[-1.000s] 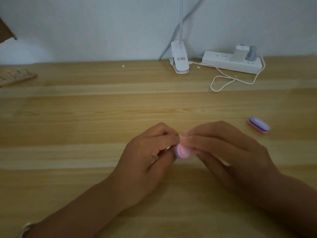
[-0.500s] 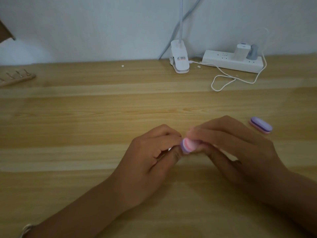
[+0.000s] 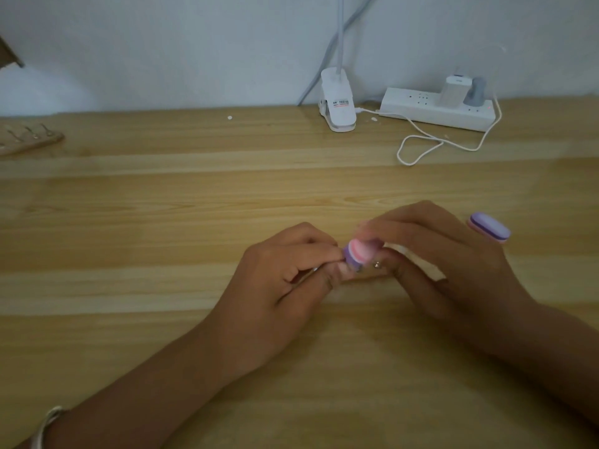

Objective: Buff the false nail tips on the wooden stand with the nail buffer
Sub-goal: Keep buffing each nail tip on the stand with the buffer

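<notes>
Your left hand rests on the wooden table with its fingers curled, pinching something small and hidden, most likely a false nail tip. Your right hand grips the pink and purple nail buffer, whose end touches your left fingertips. The wooden stand lies well apart, at the table's far left edge. A second buffer lies just beside your right hand. Brace both wrists on the table, use short, light strokes, and turn the tip so every edge is reached without it slipping.
</notes>
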`<control>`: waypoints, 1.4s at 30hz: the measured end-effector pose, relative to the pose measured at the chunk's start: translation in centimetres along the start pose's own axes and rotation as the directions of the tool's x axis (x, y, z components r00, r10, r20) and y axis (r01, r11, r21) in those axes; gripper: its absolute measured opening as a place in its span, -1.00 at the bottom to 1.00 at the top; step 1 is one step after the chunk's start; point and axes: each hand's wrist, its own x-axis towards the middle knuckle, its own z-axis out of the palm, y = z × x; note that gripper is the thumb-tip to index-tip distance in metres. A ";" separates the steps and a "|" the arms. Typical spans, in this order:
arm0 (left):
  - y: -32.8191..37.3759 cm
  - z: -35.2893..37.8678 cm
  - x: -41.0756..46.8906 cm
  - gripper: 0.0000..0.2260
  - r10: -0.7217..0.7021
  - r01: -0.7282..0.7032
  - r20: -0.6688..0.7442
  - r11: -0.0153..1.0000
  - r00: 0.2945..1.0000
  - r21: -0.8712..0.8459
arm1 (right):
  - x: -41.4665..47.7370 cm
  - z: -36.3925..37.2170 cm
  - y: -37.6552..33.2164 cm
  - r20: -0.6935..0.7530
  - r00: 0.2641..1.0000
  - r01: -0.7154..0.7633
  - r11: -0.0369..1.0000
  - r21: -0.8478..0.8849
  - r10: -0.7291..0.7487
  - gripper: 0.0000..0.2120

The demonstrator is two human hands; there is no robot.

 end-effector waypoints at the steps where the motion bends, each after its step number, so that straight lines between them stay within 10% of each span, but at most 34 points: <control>1: -0.1 0.0 0.0 -0.83 0.007 -0.007 0.002 1.000 1.000 -0.005 | 0.0 0.1 -0.3 -0.005 1.000 0.002 1.000 0.021 -0.002 -0.79; 42: 0.5 -0.1 -0.3 -0.84 -0.105 0.132 0.088 0.903 0.991 -0.409 | -0.2 -0.3 -1.9 -0.081 0.995 0.067 0.997 0.033 -0.064 -0.84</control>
